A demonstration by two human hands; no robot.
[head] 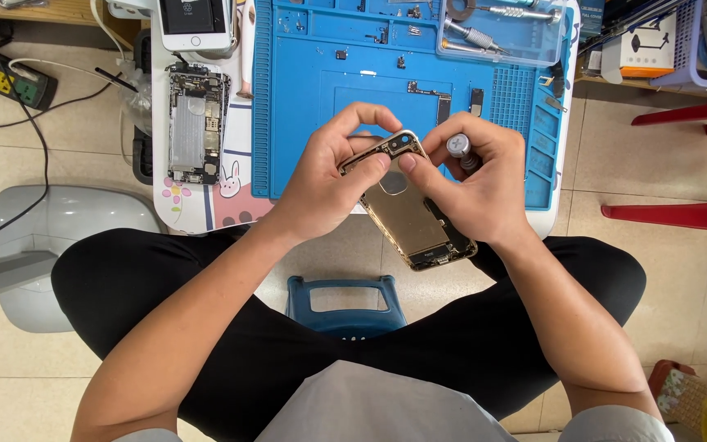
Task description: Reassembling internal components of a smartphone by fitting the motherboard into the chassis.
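Above the blue mat [304, 123] on the desk [206, 214], the left hand [333, 172] grips a gold phone housing [407, 213]; the right hand [476, 180] pinches its top corner, apparently clasping a screwdriver [460, 150].

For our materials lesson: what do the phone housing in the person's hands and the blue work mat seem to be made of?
Phone housing: probably metal with a gold satin finish, given its soft, even sheen.
Blue work mat: likely silicone or rubber, since it is matte with moulded ridges and compartments.
Both are judged by look only.
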